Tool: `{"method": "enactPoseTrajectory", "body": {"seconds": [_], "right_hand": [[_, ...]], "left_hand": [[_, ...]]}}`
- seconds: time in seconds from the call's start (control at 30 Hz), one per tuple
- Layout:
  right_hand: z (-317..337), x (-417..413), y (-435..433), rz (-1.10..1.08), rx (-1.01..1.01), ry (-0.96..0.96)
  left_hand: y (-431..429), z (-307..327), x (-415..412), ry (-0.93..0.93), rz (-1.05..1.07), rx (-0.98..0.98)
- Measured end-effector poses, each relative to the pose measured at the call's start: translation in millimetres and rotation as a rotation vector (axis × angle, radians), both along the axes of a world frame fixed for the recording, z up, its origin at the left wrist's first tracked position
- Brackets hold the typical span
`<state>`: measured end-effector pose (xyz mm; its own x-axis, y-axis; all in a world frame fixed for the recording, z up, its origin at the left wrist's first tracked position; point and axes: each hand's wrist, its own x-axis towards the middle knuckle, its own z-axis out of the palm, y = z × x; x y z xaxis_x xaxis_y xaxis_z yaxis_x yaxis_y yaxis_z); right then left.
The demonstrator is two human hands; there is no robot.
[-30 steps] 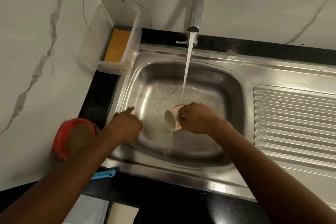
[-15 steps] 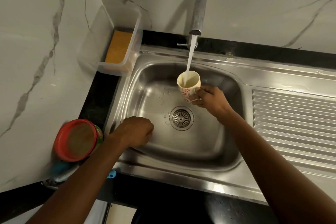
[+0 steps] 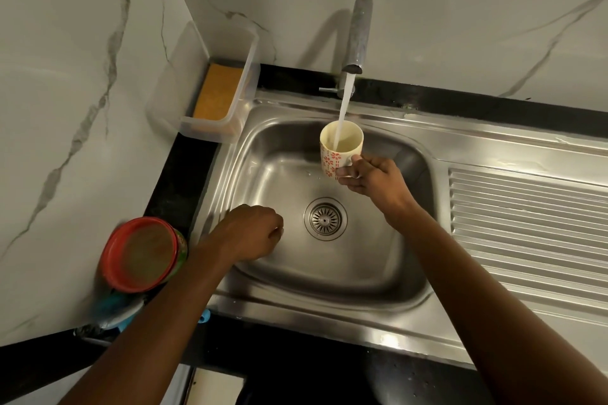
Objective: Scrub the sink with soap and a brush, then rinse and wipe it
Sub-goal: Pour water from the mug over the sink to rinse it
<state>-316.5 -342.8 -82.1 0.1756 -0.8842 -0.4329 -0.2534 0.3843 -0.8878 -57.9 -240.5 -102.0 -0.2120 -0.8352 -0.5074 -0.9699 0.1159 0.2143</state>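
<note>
Sink (image 3: 329,302) bare of suds, wet; rinsing apparently underway, wiping left. Mug (image 3: 341,149) gripped by right hand (image 3: 373,179), filling under tap (image 3: 359,33). Left hand (image 3: 250,232) clenched against basin's left wall, contents unclear.

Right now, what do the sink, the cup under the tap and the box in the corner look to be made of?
The sink looks like brushed stainless steel: grey, with soft streaky reflections. The cup seems to be glazed ceramic, cream with red flower prints, though plastic is possible. The box looks like clear, slightly frosted plastic: the yellow sponge shows through its wall.
</note>
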Motion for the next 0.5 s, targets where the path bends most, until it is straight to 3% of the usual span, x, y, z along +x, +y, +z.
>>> {"method": "enactPoseTrajectory", "body": {"seconds": [0.5], "right_hand": [[18,8,1,-0.01,-0.031,-0.044]], "left_hand": [[11,2,6,0.049,0.004,-0.053]]}}
